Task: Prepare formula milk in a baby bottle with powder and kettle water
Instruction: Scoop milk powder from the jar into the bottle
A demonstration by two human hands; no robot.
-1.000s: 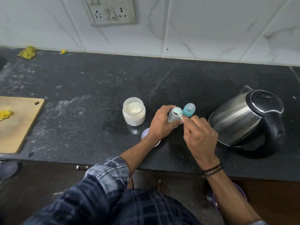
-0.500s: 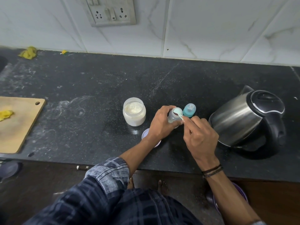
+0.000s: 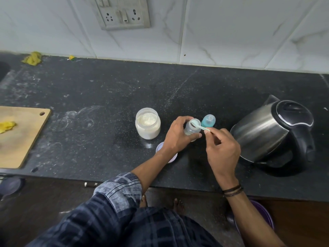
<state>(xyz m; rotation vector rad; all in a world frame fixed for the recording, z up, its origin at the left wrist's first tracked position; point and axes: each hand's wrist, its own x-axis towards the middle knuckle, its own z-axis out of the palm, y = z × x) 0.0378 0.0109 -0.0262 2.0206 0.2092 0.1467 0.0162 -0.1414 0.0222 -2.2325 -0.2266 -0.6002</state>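
Note:
A small clear baby bottle stands uncapped on the black counter, and my left hand is wrapped around it. My right hand pinches the handle of a pale green scoop whose bowl lies over the bottle's mouth. Just behind the bottle stands its blue teat cap. To the left, an open jar of white powder sits on the counter, with its lid lying flat, partly hidden under my left wrist. A steel kettle with a black lid stands on its base at the right.
A wooden cutting board with a yellow scrap on it lies at the left edge. Yellow scraps sit by the back wall, under a socket panel. The counter's front edge runs below my arms; powder dust marks its surface.
The scoop stays at the bottle's mouth. My right hand has drawn back slightly to the right, so more of the handle shows. My left hand holds the bottle as before.

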